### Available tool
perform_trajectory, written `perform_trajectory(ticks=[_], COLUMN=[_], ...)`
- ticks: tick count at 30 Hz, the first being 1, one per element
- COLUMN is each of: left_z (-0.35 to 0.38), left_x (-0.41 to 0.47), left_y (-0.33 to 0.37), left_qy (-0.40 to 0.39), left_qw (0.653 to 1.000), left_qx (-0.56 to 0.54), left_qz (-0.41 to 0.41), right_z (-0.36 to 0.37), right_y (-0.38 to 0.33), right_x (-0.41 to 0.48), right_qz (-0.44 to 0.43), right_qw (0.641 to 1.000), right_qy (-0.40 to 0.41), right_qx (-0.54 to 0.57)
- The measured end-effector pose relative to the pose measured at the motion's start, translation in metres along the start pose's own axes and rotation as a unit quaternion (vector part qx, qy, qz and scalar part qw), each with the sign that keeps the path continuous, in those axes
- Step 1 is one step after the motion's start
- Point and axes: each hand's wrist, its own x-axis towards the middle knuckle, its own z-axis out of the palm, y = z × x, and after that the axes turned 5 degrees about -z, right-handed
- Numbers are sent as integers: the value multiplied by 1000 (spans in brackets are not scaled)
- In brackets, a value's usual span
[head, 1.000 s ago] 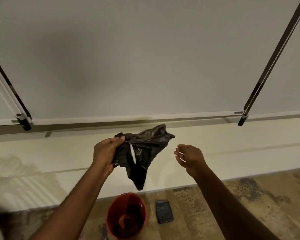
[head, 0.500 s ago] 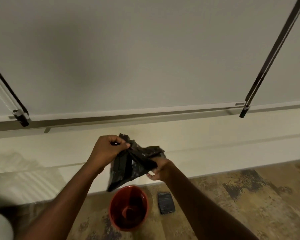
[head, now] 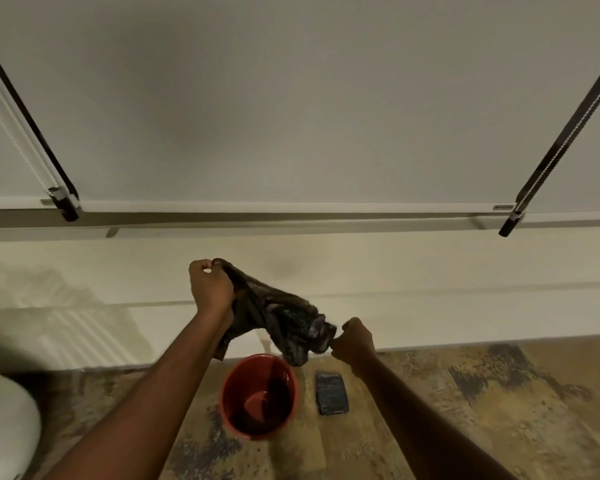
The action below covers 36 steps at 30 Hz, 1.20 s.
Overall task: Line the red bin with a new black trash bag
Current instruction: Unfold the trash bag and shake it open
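A crumpled black trash bag [head: 284, 320] hangs stretched between my two hands, above the floor. My left hand [head: 210, 287] grips its upper left end in a fist. My right hand [head: 355, 342] pinches the lower right end, held lower and farther right. Below the bag stands the red bin [head: 238, 382], round and unlined, with its inside bottom showing. The bag's lowest fold hangs just over the bin's far right rim.
A folded pack of black bags [head: 331, 393] lies on the wood floor right of the bin. A white wall ledge [head: 430, 271] runs behind, under a roller blind with cords at left [head: 65, 206] and right [head: 511, 223]. A white rounded object [head: 4, 427] sits lower left.
My right hand went from open and apart to gripping the bag, then pulled its end down and right. The bag is now stretched out between both hands.
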Motion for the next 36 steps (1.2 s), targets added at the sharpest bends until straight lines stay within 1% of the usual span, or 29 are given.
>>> perform_trajectory(ticks=[1,3,4,6,8,9,10,12,14,15,16,17,18,20,21,22,23,24,25,27,28,29,30,31,32,33,34,35,36], left_z=[4,12,15,20,22,21,19,10,-6,-16,-26,-38,-47,-64,-69,-71,-72,-69,-64,-53,-51,-49,-49,-49,-49,-48,-47,-46,-47], left_x=[-2,-7,-10,-15,-21,-21,-20,-14,-5,1,6,12,17,23,26,30,32,35,37,41,43,44,44,42,37,28,19,8,-3], left_y=[-1,-3,-3,-3,0,2,4,9,12,12,12,12,13,15,16,14,10,4,-2,-16,-22,-28,-33,-36,-36,-33,-26,-16,-4], left_qy=[-11,-54,-79,-119,-140,-142,-139,-112,-95,-109,-137,-180,-236,-342,-373,-388,-384,-354,-303,-187,-146,-117,-94,-69,-40,-11,21,53,92], left_qw=[1000,998,997,993,990,989,989,982,962,949,937,921,900,859,840,823,808,794,776,732,724,733,763,806,847,878,903,917,916], left_qx=[-3,-14,-6,18,29,31,43,116,201,239,278,318,351,381,391,409,443,494,553,647,661,653,620,565,503,441,379,322,270], left_qz=[-5,-12,-8,2,10,16,29,94,160,172,164,138,102,2,-44,-63,-53,-22,22,104,131,148,157,162,168,185,204,232,283], right_z=[3,10,14,25,34,39,40,33,17,9,0,-8,-15,-24,-26,-28,-29,-31,-31,-38,-42,-43,-41,-39,-33,-28,-25,-26,-32], right_y=[6,11,10,5,0,-3,-6,-12,-15,-15,-17,-19,-22,-28,-31,-33,-36,-39,-41,-50,-55,-59,-59,-61,-62,-64,-70,-77,-90], right_x=[0,-1,-2,-1,-1,-1,-2,-2,4,9,12,15,17,19,21,22,23,22,22,10,5,3,4,4,8,9,7,1,-9], right_qz=[3,-39,-64,-104,-141,-144,-125,-46,44,78,101,111,115,127,123,107,70,26,-24,-144,-199,-240,-271,-294,-311,-333,-360,-386,-416], right_qw=[1000,995,993,990,983,983,984,972,923,892,865,850,849,880,896,914,930,947,957,946,926,909,901,894,891,883,876,878,882], right_qy=[-26,-76,-89,-99,-114,-109,-97,-61,-37,-42,-52,-69,-93,-115,-129,-144,-167,-191,-213,-283,-321,-340,-325,-290,-224,-154,-86,-28,23], right_qx=[-4,-47,-47,-16,20,40,80,223,380,444,488,511,507,444,406,363,319,258,196,69,17,-32,-95,-172,-243,-294,-310,-282,-222])
